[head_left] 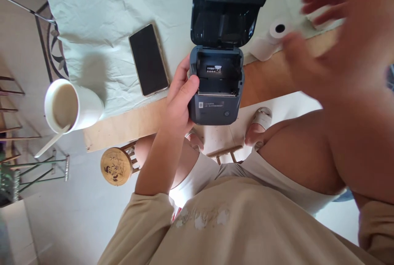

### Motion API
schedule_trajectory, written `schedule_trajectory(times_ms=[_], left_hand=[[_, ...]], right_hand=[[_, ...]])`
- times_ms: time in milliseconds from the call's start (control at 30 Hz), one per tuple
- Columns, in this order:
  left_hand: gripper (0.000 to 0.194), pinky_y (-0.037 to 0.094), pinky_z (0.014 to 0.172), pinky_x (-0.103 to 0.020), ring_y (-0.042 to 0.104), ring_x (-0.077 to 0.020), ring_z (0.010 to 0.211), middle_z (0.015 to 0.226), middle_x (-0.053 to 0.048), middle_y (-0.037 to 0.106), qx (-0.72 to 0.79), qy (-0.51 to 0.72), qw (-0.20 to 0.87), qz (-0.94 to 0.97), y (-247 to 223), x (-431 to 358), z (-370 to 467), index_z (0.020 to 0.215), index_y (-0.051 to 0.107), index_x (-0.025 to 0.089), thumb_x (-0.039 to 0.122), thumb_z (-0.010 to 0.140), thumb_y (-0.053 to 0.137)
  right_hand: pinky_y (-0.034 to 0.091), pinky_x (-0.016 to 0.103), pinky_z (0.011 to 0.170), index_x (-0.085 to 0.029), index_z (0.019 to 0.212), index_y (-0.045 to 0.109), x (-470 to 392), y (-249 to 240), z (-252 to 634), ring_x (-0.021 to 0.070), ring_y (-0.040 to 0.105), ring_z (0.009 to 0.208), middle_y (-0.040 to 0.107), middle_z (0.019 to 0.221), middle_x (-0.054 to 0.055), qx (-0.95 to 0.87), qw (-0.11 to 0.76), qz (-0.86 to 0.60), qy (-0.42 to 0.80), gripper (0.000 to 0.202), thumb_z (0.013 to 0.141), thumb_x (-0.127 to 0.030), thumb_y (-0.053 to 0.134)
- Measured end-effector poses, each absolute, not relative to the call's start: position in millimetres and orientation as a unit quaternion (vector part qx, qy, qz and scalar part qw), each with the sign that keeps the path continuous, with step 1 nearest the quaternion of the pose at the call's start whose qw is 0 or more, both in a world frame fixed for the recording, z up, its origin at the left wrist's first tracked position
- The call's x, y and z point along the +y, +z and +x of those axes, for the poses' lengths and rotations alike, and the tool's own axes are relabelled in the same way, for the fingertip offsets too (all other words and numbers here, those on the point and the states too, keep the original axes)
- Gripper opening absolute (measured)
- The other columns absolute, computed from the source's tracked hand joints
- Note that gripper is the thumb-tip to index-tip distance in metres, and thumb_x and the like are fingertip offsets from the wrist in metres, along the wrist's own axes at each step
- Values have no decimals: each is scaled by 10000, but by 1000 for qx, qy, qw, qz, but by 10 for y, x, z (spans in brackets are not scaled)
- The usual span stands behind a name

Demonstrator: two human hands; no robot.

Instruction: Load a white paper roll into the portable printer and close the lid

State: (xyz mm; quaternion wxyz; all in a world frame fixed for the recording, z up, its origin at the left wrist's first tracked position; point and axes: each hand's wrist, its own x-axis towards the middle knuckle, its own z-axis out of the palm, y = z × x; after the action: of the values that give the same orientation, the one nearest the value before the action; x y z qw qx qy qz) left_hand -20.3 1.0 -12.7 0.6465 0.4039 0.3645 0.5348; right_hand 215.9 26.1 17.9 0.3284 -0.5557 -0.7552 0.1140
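Observation:
My left hand grips the left side of a small dark label printer, thumb over its edge. The printer's black lid stands raised, and the compartment under it shows a small printed label and no roll. My right hand, blurred by motion, is raised at the upper right, fingers spread and nothing seen between them. Left of it on the table, a white paper roll with a dark core lies near the table's edge.
A phone with a dark screen lies on the pale green cloth. Near the table's left corner stands a white cup of milky drink with a stirrer. A round wooden stool is on the floor below.

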Motion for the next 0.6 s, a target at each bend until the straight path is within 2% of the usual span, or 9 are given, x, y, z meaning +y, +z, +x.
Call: schedule_trajectory(times_ms=[33, 133, 233, 300, 400, 433, 500, 567, 600], left_hand=[[297, 542, 863, -254, 656, -117, 930, 1046, 18, 641, 362, 539, 645, 404, -134, 11, -203, 1124, 583, 260, 392, 862, 538], [303, 542, 909, -276, 657, -117, 922, 1032, 24, 650, 353, 541, 646, 407, -145, 12, -210, 1124, 581, 258, 394, 856, 545], [293, 539, 928, -276, 660, -122, 947, 1035, 27, 651, 353, 532, 650, 411, -132, 5, -217, 1126, 581, 268, 383, 859, 546], [288, 527, 952, -267, 660, -127, 974, 1018, 25, 652, 347, 532, 653, 414, -119, -2, -219, 1124, 582, 270, 377, 859, 549], [274, 547, 898, -243, 660, -127, 984, 1031, 19, 639, 334, 535, 662, 405, -109, -10, -219, 1128, 576, 273, 357, 872, 530], [271, 555, 863, -234, 659, -127, 986, 1053, 16, 630, 333, 536, 664, 401, -108, -11, -219, 1130, 574, 273, 352, 876, 522], [271, 562, 806, -226, 655, -135, 998, 1092, 11, 615, 335, 535, 666, 396, -109, -11, -220, 1130, 572, 274, 353, 876, 521], [275, 560, 787, -233, 649, -151, 1024, 1113, 8, 610, 343, 531, 664, 400, -110, -8, -224, 1126, 571, 279, 365, 868, 533], [280, 559, 781, -241, 647, -162, 1033, 1111, 7, 613, 346, 526, 664, 403, -110, -7, -227, 1126, 568, 283, 376, 863, 539]], right_hand=[[462, 337, 886, -140, 1285, 465, 278, 163, 2054, 195, 521, 1097, 432, 1271, 135, -773, 294, -549, 118, 534, 818, -390, 532], [456, 411, 946, -253, 1297, 468, 372, 78, 1867, 232, 486, 1139, 399, 1236, 129, -777, 186, -582, 147, 500, 804, -315, 527], [453, 440, 928, -311, 1340, 415, 419, 46, 1851, 264, 437, 1211, 401, 1229, 124, -771, 171, -597, 143, 541, 809, -216, 454], [487, 367, 846, -321, 1392, 309, 415, 82, 1874, 227, 482, 1172, 424, 1251, 95, -760, 213, -594, 155, 629, 797, -195, 467], [508, 232, 700, -297, 1417, 165, 412, 186, 1884, 106, 587, 949, 483, 1241, 37, -665, 369, -581, 288, 746, 773, -208, 531], [507, 217, 654, -278, 1403, 183, 416, 222, 1878, 90, 602, 882, 515, 1201, 30, -601, 414, -579, 363, 715, 774, -204, 515], [485, 214, 566, -243, 1337, 299, 412, 279, 1857, 100, 620, 810, 565, 1108, 33, -480, 441, -579, 491, 572, 782, -184, 424], [464, 214, 530, -219, 1257, 415, 369, 314, 1834, 107, 620, 766, 579, 1038, 27, -453, 468, -556, 517, 484, 774, -182, 390], [490, 228, 578, -226, 1245, 441, 330, 326, 1822, 108, 619, 811, 566, 1071, 14, -488, 479, -533, 499, 457, 790, -208, 403]])
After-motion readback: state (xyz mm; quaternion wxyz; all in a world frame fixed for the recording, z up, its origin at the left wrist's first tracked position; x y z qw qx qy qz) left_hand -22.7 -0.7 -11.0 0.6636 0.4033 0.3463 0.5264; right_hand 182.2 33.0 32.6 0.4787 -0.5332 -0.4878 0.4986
